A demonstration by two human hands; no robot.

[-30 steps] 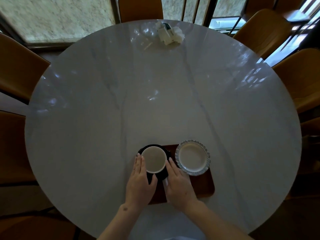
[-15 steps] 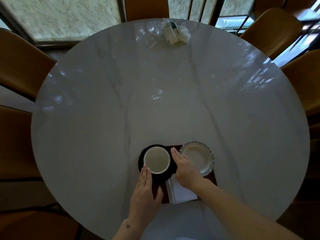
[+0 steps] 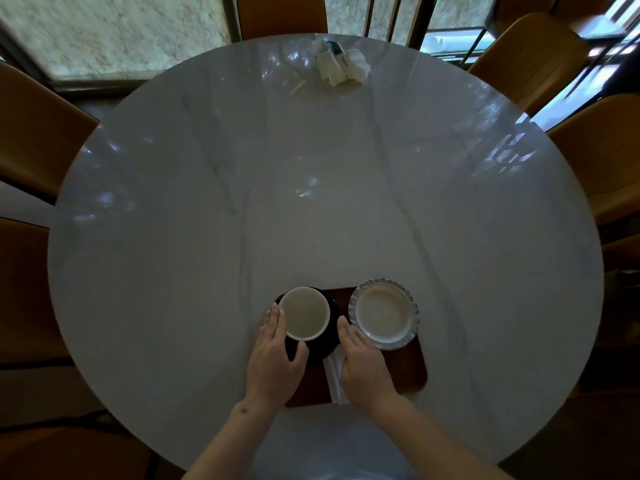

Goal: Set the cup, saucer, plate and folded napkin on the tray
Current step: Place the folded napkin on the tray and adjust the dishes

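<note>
A brown wooden tray (image 3: 412, 370) lies at the near edge of the table. On its left part a white cup (image 3: 304, 317) stands in a black saucer (image 3: 331, 336). A white plate with a scalloped blue rim (image 3: 383, 314) rests on the tray's right part. A folded white napkin (image 3: 335, 377) lies between them, mostly covered by my right hand. My left hand (image 3: 275, 358) cups the cup and saucer from the left, thumb on the saucer. My right hand (image 3: 363, 365) lies flat, fingertips at the saucer's right edge beside the plate.
The round marble table (image 3: 242, 202) is ringed by orange-brown chairs (image 3: 38, 133). A crumpled white packet and tissues (image 3: 339, 62) lie at the far edge, with a small stick (image 3: 297, 87) beside them. Windows stand behind.
My right hand has drawn back from between cup and plate onto the napkin. My left hand has slid forward along the cup's left side. The dishes stayed in place.
</note>
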